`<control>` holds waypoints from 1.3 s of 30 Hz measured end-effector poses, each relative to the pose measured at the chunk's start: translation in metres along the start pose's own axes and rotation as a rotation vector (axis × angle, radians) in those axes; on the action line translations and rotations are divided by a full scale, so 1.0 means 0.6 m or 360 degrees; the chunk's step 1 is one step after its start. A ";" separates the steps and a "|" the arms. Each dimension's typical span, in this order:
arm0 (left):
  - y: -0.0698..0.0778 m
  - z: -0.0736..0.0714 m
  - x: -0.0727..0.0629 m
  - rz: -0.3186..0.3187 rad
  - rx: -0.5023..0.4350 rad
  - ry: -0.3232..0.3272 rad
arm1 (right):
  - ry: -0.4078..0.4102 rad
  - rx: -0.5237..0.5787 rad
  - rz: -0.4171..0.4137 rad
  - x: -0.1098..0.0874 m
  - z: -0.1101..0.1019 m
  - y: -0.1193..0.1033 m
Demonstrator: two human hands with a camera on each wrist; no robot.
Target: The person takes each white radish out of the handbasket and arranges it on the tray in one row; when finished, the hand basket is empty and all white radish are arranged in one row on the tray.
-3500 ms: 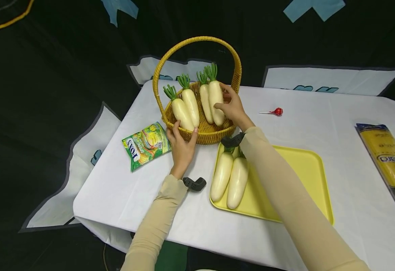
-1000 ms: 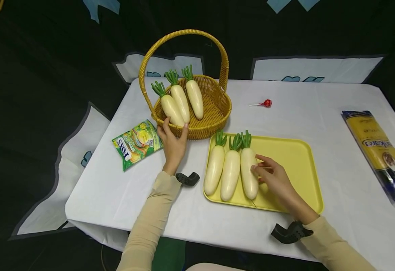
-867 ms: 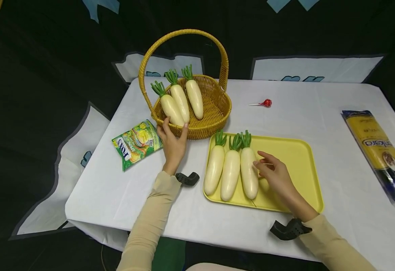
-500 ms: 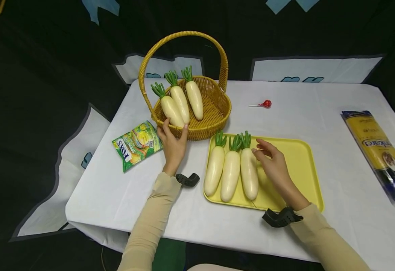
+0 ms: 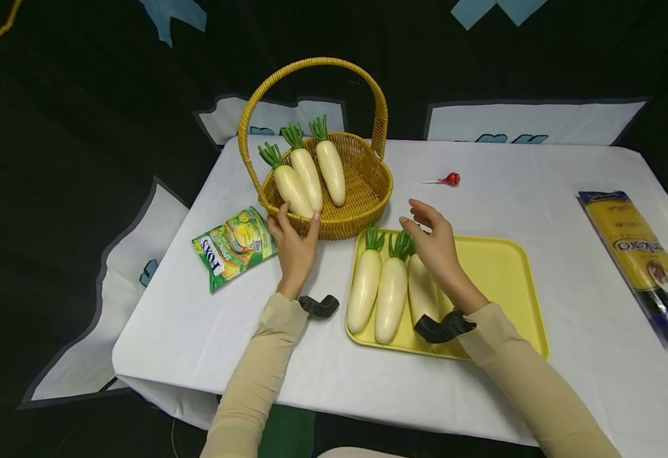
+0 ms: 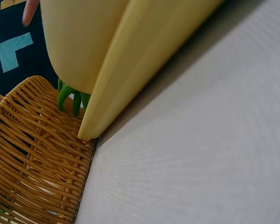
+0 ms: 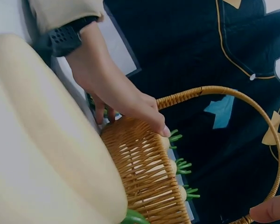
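Observation:
My left hand (image 5: 295, 254) holds the front rim of the wicker basket (image 5: 362, 219), thumb and fingertips at the edge; the right wrist view also shows this left hand (image 7: 116, 88). Inside lean three white radishes (image 5: 331, 172) with green tops. Three more radishes (image 5: 391, 299) lie side by side on the yellow tray (image 5: 494, 273), the rightmost partly hidden by my right hand. That right hand (image 5: 434, 242) hovers over its leaves with loosely bent fingers, holding nothing. The left wrist view shows a tray radish (image 6: 84, 42) close up beside the basket.
A green snack packet (image 5: 235, 248) lies left of the basket. Behind the tray is a red lollipop (image 5: 451, 179). A yellow and blue package (image 5: 637, 261) lies at the far right of the white-covered table (image 5: 196, 337).
One radish has gone from the basket to the tray's right side of the row. My right hand has let go of it and moved up-left toward the basket. The left hand stays at the rim.

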State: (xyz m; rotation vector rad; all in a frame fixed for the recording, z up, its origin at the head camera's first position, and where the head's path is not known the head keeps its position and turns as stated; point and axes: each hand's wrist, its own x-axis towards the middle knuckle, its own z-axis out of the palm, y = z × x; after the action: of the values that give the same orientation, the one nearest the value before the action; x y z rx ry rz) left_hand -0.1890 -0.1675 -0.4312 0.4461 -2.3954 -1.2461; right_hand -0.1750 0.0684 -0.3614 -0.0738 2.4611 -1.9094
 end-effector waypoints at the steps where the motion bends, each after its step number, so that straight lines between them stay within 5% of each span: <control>1: 0.000 0.000 0.000 0.0004 -0.0003 0.0003 | 0.0005 0.0005 -0.0004 0.005 0.004 -0.003; 21: 0.003 -0.001 -0.001 -0.0023 0.0010 -0.0009 | -0.0070 0.0080 0.0046 0.140 0.112 -0.077; 33: 0.010 0.013 -0.007 -0.0032 -0.0010 -0.0038 | -0.0131 0.0052 0.0095 0.213 0.138 -0.064; 39: 0.004 0.002 -0.008 -0.0025 -0.0018 -0.0016 | -0.0267 0.0137 0.0289 0.239 0.154 -0.042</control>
State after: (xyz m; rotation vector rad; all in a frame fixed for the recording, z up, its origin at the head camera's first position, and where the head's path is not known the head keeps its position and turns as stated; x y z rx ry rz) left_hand -0.1858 -0.1632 -0.4305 0.4569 -2.3961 -1.2710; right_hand -0.3128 -0.0351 -0.3588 -0.0072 2.1952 -1.8490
